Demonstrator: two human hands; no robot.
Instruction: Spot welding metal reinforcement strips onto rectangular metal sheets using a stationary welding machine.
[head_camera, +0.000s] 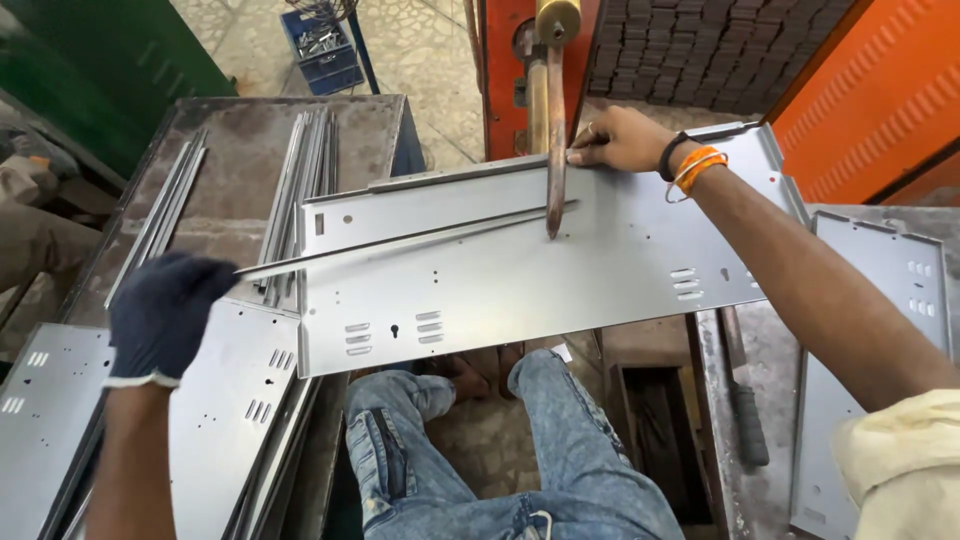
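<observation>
Denim-clad knees (480, 450) sit closest to the lens, directly below the big grey metal panel (520, 270) that spans the middle of the view. That panel is the landmark: it lies flat under a vertical copper rod (555, 140) hanging from an orange machine (505, 70) behind the panel's far edge, and the rod's tip meets the panel near its upper middle.

A long thin metal strip (400, 243) lies across the panel, running from beyond the panel's left edge up to the rod tip. The left hand (160, 315), in a dark glove, hovers just left of the panel near the strip's free end; its fingers are curled, though blur hides whether they pinch the strip, so I cannot tell. The right hand (620, 140), bare with an orange bangle (697, 165) at the wrist, presses down on the panel's far edge just right of the rod, fingers flat and together.

Judging from this, the step in hand is lining up the strip on the panel beneath the rod. The next move seems to call for keeping both pieces steady and the strip square to the panel.

More strips (300, 170) lie on the tabletop (240, 130) left of the panel, and other punched panels (875, 330) rest to either side.
</observation>
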